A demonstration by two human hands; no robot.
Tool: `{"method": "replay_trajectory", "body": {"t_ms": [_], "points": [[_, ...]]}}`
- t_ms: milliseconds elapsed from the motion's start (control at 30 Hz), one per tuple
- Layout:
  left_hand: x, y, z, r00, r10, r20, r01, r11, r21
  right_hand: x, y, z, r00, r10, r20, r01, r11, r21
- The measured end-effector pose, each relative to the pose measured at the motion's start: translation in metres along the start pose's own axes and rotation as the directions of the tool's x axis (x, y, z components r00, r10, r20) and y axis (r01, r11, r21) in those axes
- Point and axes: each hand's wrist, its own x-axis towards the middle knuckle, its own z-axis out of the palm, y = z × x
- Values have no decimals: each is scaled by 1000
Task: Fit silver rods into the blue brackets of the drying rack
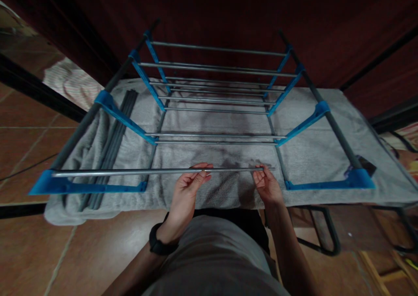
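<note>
Hands: at lower centre, our left hand (191, 182) pinches a metal rod (124, 172), thumb on the near side; to its right, our right hand (266, 182) grasps it near the tip, fingers curled.
Rod: slim, straight, dull silver, running from the blue bracket (48, 183) at lower left to just past our right hand.
Rack (215, 135): mid-frame, blue supports, silver crossbars, on grey cloth (323, 152).

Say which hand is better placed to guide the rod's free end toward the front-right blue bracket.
Likely the right hand: it pinches the silver rod near its free end, closer to the front-right blue bracket. The left hand holds the rod nearer its middle.
</note>
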Motion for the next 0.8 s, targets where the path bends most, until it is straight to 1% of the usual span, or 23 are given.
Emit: {"method": "replay_trajectory", "body": {"t_ms": [200, 300, 567, 800], "points": [[1, -3, 1, 999, -45, 24, 45, 999, 7, -1, -4, 0, 1000, -21, -9, 21, 1000, 10], [3, -5, 1, 997, -80, 17, 80, 997, -7, 0, -7, -1, 999, -33, -10, 33, 999, 6], [9, -10, -1, 986, -167, 2, 167, 983, -75, 0, -12, -2, 999, -42, 7, 42, 999, 3], [13, -17, 0, 966, -260, 4, 258, 955, -147, -6, -9, 3, 998, -28, 50, 29, 1000, -11]]}}
